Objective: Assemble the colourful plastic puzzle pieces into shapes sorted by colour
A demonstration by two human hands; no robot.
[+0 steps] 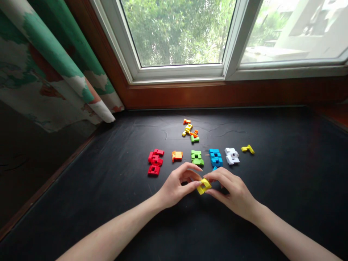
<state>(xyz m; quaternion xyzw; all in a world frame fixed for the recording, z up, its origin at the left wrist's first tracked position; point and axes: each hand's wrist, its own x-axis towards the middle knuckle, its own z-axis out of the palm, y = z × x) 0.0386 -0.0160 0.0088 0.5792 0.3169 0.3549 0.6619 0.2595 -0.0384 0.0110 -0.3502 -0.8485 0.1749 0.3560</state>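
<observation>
A yellow plastic block (pixel 203 186) with a square hole in it is held up between both hands over the near part of the black surface. My left hand (pixel 179 184) pinches its left side between thumb and fingers. From the right, the fingertips and thumb of my right hand (pixel 231 186) close on the same block. Just beyond the hands lie a green block group (pixel 197 158) and a blue block group (pixel 215 157). A small blue piece (pixel 215 168) is partly covered by my right fingers.
Red blocks (pixel 155 162) and an orange block (pixel 177 156) lie to the left. White blocks (pixel 232 156) and a yellow piece (pixel 248 149) lie to the right. Farther back sits a loose cluster with a small green piece (pixel 195 139). A curtain (pixel 81 79) hangs left of the window.
</observation>
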